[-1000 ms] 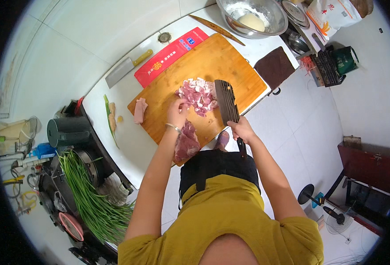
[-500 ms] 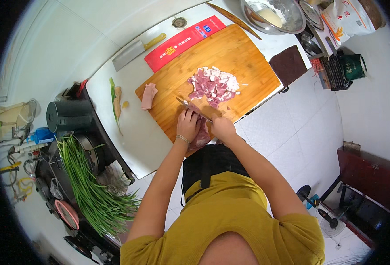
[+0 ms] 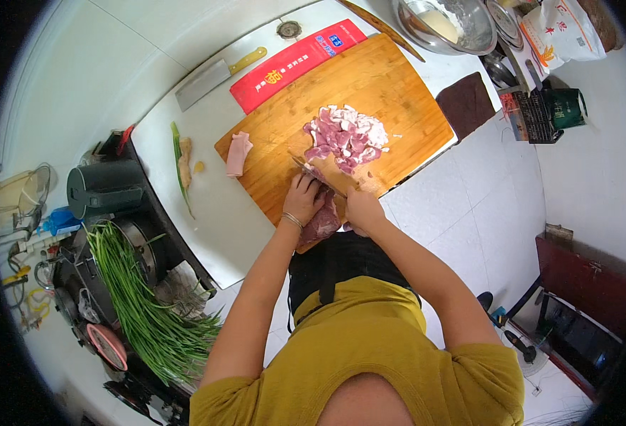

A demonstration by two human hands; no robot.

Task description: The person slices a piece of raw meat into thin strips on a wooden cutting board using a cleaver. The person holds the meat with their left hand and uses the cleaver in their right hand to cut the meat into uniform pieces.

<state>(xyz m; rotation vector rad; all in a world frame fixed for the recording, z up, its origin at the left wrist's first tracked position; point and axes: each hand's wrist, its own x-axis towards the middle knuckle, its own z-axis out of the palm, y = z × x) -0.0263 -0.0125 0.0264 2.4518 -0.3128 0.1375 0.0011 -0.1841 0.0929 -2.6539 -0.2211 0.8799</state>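
My right hand [image 3: 363, 211] grips a kitchen knife [image 3: 333, 183], its blade slanting up and left across the front of the wooden cutting board [image 3: 398, 92]. Under my left hand [image 3: 303, 201] lies a chunk of raw red meat [image 3: 321, 224], held down by bent fingers close beside the blade. The chunk sits at the board's near corner, partly covered by the hand. Just beyond the knife, a heap of sliced meat [image 3: 334, 136] with white fat is spread out. A folded strip of pale pink skin [image 3: 238, 154] rests at the board's left edge.
A cleaver [image 3: 203, 86] and a red package [image 3: 292, 67] lie behind the board. Ginger [image 3: 184, 163] and a green onion stalk [image 3: 177, 153] are at left. A steel bowl with dough [image 3: 462, 35] stands at far right; long green chives [image 3: 128, 298] are piled at lower left.
The view has shifted slightly. Both hands keep their hold on the meat and the knife, and the blade stays at nearly the same spot.
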